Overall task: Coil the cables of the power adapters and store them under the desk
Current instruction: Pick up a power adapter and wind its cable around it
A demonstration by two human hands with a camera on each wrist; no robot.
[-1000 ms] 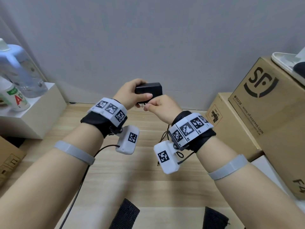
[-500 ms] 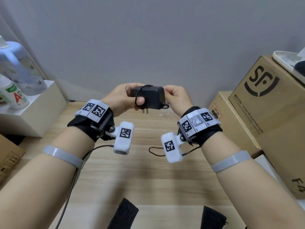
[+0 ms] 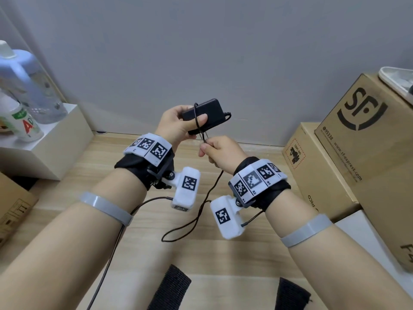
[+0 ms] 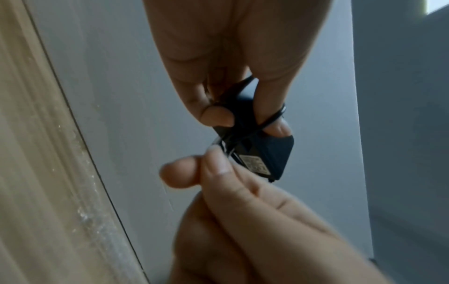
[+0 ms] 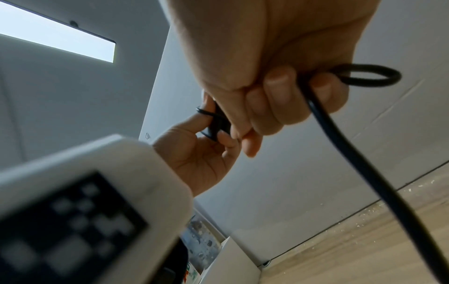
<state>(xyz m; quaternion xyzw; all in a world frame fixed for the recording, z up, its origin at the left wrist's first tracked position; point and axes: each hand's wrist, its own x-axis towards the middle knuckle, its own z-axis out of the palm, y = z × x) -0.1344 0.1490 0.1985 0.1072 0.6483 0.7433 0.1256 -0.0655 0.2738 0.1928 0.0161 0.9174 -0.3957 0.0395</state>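
Observation:
My left hand [image 3: 176,124] holds a black power adapter [image 3: 210,113] in the air in front of the grey wall, thumb on top and fingers underneath. Its thin black cable [image 3: 196,117] is looped over the adapter and my thumb. Just below it, my right hand [image 3: 219,151] grips the cable in curled fingers. From there the loose cable [image 3: 201,206] hangs in a loop between my wrists. In the left wrist view the adapter [image 4: 274,153] shows its label, with the cable [image 4: 272,119] crossing it. In the right wrist view the cable [image 5: 352,149] runs down out of my fist [image 5: 291,86].
A wooden floor [image 3: 156,253] lies below. Cardboard boxes [image 3: 366,157] stand stacked at the right against the wall. At the left a white box [image 3: 51,148] carries bottles [image 3: 26,86]. Another brown box [image 3: 13,209] sits at the left edge. Two dark ribbed things [image 3: 174,287] show at the bottom.
My right hand left the adapter's right end and came down below it, drawing the cable around. The left hand raised and tilted the adapter. More cable wraps it now.

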